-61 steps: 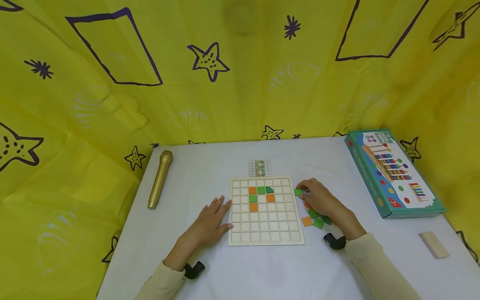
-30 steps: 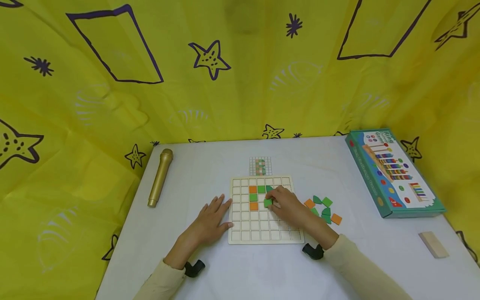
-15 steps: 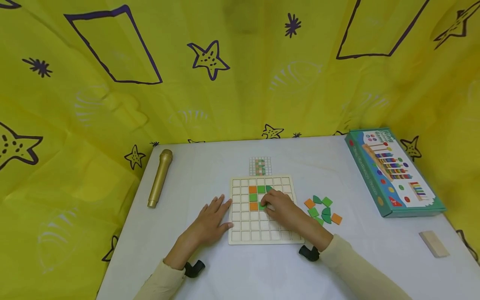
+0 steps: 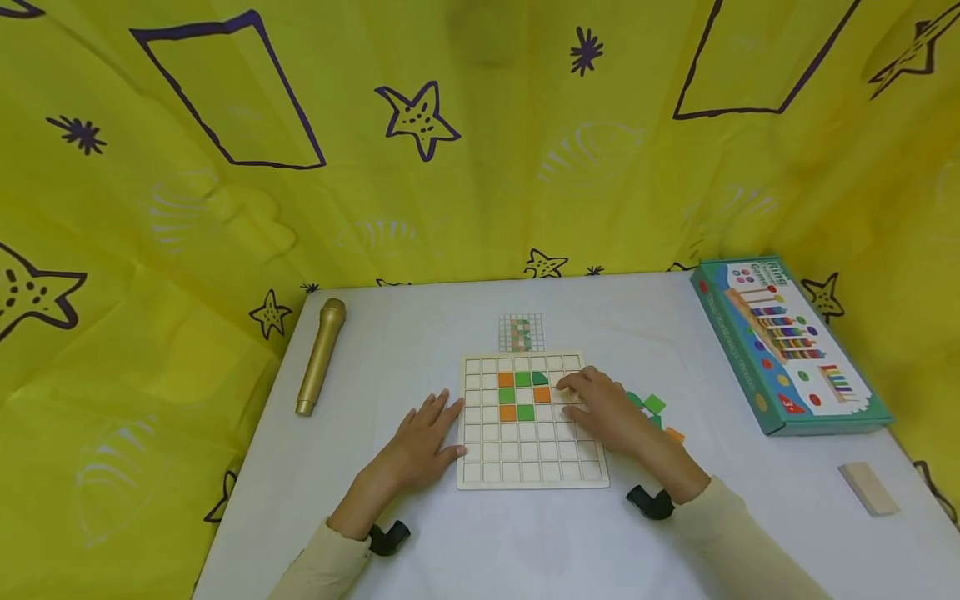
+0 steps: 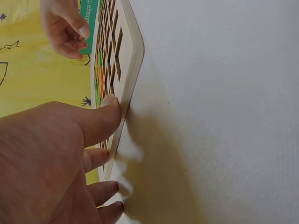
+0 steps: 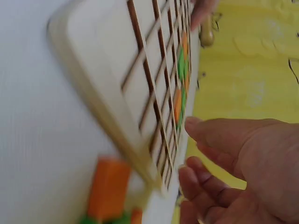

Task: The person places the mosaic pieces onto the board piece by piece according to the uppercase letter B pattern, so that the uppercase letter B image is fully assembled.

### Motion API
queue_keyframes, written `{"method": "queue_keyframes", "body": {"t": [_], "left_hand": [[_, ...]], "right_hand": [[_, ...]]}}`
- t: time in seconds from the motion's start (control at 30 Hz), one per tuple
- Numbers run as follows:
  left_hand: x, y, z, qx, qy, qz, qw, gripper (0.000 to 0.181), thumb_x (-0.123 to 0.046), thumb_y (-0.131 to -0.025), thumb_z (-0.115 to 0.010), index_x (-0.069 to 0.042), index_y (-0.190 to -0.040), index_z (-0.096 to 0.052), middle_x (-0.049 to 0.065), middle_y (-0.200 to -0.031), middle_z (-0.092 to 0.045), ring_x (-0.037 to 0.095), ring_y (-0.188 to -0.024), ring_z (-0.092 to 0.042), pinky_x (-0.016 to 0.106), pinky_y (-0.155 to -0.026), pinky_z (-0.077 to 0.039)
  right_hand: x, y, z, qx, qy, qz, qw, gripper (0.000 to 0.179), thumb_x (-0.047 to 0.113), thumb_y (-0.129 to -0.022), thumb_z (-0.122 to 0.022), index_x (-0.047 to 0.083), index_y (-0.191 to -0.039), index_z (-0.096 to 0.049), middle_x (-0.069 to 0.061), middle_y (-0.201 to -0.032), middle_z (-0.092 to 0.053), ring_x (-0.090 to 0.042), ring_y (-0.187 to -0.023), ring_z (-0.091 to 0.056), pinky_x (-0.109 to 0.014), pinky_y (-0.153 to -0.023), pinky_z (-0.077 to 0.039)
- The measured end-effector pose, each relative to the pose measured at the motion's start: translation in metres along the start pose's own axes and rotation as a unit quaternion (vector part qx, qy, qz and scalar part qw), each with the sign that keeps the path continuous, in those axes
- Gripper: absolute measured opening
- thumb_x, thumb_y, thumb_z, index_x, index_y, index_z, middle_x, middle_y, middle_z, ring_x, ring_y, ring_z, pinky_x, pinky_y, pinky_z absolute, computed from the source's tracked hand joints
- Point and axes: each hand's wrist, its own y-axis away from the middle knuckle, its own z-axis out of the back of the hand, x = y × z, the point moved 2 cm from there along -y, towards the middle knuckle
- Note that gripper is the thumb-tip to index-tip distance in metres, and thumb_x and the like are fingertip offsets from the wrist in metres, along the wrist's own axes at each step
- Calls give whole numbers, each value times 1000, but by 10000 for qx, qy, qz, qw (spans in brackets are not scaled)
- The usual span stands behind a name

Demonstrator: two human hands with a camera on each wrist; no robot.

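The right hand [image 4: 607, 410], thumb and fingers parted, holding nothing, hovers over the right part of the cream wooden grid board [image 4: 528, 452], lower centre of the frame, which bears orange and green square tiles [image 4: 525, 412]. The left hand [image 4: 418, 442], spread and empty, touches the board's left edge.

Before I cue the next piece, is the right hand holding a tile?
No, the head view shows the right hand with its fingertips apart and nothing between them.
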Motion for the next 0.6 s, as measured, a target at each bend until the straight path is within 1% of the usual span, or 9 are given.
{"method": "queue_keyframes", "body": {"t": [0.07, 0.13, 0.23, 0.3, 0.4, 0.47, 0.53, 0.6], "left_hand": [[0, 0, 0, 9, 2, 14, 10000, 74, -44, -106, -62, -15, -167, -32, 16, -175, -20, 39, -163, -16, 64, -128, -19], [-1, 0, 0, 9, 1, 21, 10000, 74, -44, -106, -62, -15, -167, -32, 16, -176, -19, 39, -163, -16, 63, -128, -19], [-1, 0, 1, 6, -4, 21, 10000, 74, -44, -106, -62, -15, -167, -32, 16, -176, -19, 39, -163, -16, 64, -128, -19], [-1, 1, 1, -6, 10, 10, 10000, 74, -43, -106, -62, -14, -167, -33, 17, -175, -20, 40, -162, -16, 64, -128, -19], [-1, 0, 0, -15, 13, -10, 10000, 73, -43, -106, -62, -14, -166, -33, 17, -175, -20, 40, -162, -17, 65, -127, -19], [-1, 0, 0, -27, 13, -19, 10000, 73, -43, -106, -62, -14, -166, -33, 17, -175, -21, 40, -162, -17, 65, -127, -19], [-1, 0, 0, -38, 10, -28, 10000, 73, -43, -106, -62, -14, -166, -33, 17, -175, -21, 40, -162, -17, 65, -127, -20], [-2, 1, 0, -41, 16, -30, 10000, 73, -43, -106, -62, -14, -166, -33, 17, -175, -21, 40, -162, -17, 65, -127, -19]], "right_hand": [[-10, 5, 13, -12, -35, -180, 9998, 46, 16, -100, -73, 6, -143, -59, -16, -130, -60, -35, -121, -57, -55, -99, -43], [-19, 9, 27, -32, -47, -361, 9993, 51, 15, -101, -72, 3, -147, -54, -20, -131, -59, -38, -121, -56, -58, -99, -43], [-32, 14, 43, -21, 73, -600, 9982, 51, 14, -100, -73, -1, -144, -54, -26, -130, -58, -42, -118, -55, -61, -95, -44], [-40, 17, 50, 89, 210, -798, 9965, 49, 15, -99, -74, -2, -141, -55, -28, -131, -57, -44, -117, -55, -63, -94, -44], [-51, 22, 55, 356, 335, -1105, 9927, 47, 15, -98, -76, -2, -138, -56, -30, -130, -55, -46, -114, -53, -66, -92, -43], [-56, 25, 55, 481, 356, -1211, 9908, 46, 14, -97, -75, 0, -137, -57, -29, -129, -56, -47, -115, -53, -67, -93, -41], [-60, 26, 54, 488, 348, -1198, 9910, 41, 12, -98, -74, 3, -135, -59, -27, -127, -57, -47, -114, -53, -67, -92, -41], [-63, 25, 52, 397, 375, -1133, 9921, 35, 11, -99, -73, 6, -131, -62, -25, -125, -58, -45, -113, -54, -65, -90, -41]]}}
